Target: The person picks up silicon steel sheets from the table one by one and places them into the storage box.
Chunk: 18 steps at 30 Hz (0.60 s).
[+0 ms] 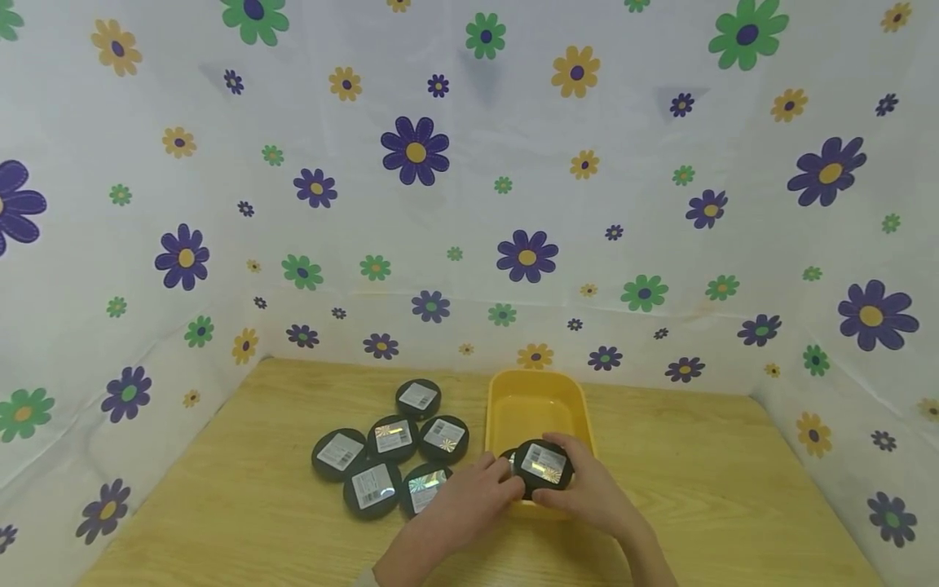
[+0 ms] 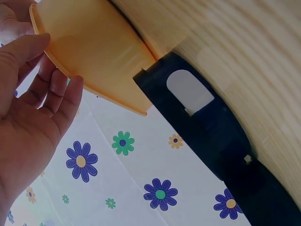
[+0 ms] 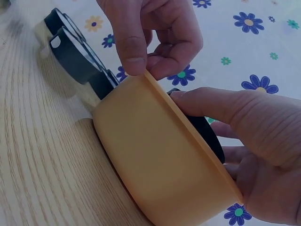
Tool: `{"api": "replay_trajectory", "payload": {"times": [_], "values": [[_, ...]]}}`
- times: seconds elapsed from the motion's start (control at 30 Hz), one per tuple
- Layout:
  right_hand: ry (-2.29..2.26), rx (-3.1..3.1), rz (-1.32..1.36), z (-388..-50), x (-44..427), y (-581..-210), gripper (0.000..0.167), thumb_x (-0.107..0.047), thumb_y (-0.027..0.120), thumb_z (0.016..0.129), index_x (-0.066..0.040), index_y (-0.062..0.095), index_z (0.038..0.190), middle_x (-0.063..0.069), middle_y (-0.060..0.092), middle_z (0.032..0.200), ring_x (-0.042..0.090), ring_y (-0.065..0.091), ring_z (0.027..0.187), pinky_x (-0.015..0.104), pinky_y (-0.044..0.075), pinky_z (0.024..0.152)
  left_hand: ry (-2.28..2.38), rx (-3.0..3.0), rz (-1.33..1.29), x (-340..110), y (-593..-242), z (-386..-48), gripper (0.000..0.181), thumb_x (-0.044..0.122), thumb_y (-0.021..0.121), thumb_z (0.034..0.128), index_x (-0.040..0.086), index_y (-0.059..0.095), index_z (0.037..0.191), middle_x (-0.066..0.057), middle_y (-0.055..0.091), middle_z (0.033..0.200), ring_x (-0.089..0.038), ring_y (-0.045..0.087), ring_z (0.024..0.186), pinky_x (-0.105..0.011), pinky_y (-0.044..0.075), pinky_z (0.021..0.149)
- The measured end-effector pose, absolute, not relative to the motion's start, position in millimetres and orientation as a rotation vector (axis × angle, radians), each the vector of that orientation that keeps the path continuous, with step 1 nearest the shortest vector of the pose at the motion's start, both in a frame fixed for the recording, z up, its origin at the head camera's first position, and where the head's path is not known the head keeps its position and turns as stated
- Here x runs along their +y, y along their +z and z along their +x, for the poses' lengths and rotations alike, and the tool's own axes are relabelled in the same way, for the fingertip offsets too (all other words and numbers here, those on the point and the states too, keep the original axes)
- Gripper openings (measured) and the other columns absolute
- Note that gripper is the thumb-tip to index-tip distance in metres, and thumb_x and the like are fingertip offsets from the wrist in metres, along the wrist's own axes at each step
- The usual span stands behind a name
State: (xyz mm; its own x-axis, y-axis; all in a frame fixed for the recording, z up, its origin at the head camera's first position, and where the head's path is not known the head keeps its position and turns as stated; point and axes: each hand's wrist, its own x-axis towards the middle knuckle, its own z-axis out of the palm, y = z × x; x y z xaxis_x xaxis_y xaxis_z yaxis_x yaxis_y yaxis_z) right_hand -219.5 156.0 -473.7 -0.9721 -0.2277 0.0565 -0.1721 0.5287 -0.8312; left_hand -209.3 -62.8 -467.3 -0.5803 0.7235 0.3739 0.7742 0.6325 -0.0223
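Over the near end of a yellow tub [image 1: 539, 512], the right hand [image 1: 590, 493] grips a black disc [image 1: 544, 465] with its labelled face up. A second black disc lies partly under it, by the left fingers. The left hand [image 1: 477, 499] has its thumb and curled fingers at the tub's near-left rim; whether it also touches that second disc is hidden. In the left wrist view, the left hand [image 2: 35, 108] is beside the tub [image 2: 99, 52]. The right wrist view has the right thumb on the disc [image 3: 204, 129] above the tub's rim [image 3: 188, 125].
Several black discs with pale labels, among them one at the back [image 1: 418, 398] and one at the left [image 1: 339, 453], lie on the wooden table [image 1: 242, 489] left of the tub. A flower-patterned white sheet [image 1: 455, 220] stands behind and at both sides.
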Motion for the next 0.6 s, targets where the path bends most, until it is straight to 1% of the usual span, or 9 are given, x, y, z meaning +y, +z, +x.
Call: {"api": "replay_trajectory", "payload": {"times": [0.1, 0.27, 0.37, 0.47, 0.6], "values": [[-1.463, 2.7, -0.376, -218.0, 155.2, -472.3, 0.08, -0.018, 0.088, 0.072, -0.012, 0.048, 0.141, 0.012, 0.053, 0.138, 0.025, 0.055, 0.111, 0.043, 0.047, 0.092, -0.217, -2.506, -1.204, -63.4, -466.7, -209.1, 0.016, 0.019, 0.076, 0.0847, 0.024, 0.063, 0.092, 0.007, 0.054, 0.09, -0.01, 0.049, 0.081, -0.015, 0.041, 0.065], [-1.489, 2.698, -0.404, -215.4, 153.3, -471.7, 0.077, -0.011, 0.085, 0.072, -0.013, 0.049, 0.14, 0.012, 0.053, 0.136, 0.025, 0.055, 0.109, 0.04, 0.048, 0.091, -0.217, -2.497, -1.206, -63.5, -467.5, -209.0, 0.015, 0.019, 0.075, 0.0853, 0.023, 0.063, 0.092, 0.007, 0.054, 0.088, -0.01, 0.048, 0.079, -0.015, 0.04, 0.063], [-1.486, 2.715, -0.436, -214.3, 152.0, -471.4, 0.076, -0.008, 0.083, 0.072, -0.012, 0.049, 0.14, 0.012, 0.053, 0.135, 0.024, 0.054, 0.108, 0.038, 0.048, 0.09, -0.225, -2.496, -1.209, -63.4, -468.2, -209.5, 0.015, 0.018, 0.076, 0.085, 0.023, 0.063, 0.092, 0.007, 0.054, 0.089, -0.01, 0.048, 0.08, -0.016, 0.04, 0.064], [-1.471, 2.738, -0.455, -213.3, 151.1, -471.5, 0.076, -0.01, 0.083, 0.072, -0.012, 0.049, 0.14, 0.012, 0.053, 0.136, 0.024, 0.054, 0.11, 0.041, 0.047, 0.093, -0.239, -2.495, -1.209, -63.2, -469.6, -210.0, 0.016, 0.018, 0.076, 0.0848, 0.023, 0.063, 0.092, 0.007, 0.055, 0.09, -0.011, 0.049, 0.08, -0.016, 0.041, 0.065], [-1.442, 2.736, -0.423, -212.1, 151.1, -472.1, 0.077, -0.019, 0.084, 0.074, -0.015, 0.048, 0.142, 0.01, 0.052, 0.141, 0.027, 0.053, 0.119, 0.052, 0.044, 0.099, -0.254, -2.487, -1.207, -62.9, -471.7, -210.9, 0.015, 0.019, 0.075, 0.086, 0.023, 0.063, 0.093, 0.007, 0.055, 0.09, -0.011, 0.048, 0.079, -0.017, 0.041, 0.064]]}}
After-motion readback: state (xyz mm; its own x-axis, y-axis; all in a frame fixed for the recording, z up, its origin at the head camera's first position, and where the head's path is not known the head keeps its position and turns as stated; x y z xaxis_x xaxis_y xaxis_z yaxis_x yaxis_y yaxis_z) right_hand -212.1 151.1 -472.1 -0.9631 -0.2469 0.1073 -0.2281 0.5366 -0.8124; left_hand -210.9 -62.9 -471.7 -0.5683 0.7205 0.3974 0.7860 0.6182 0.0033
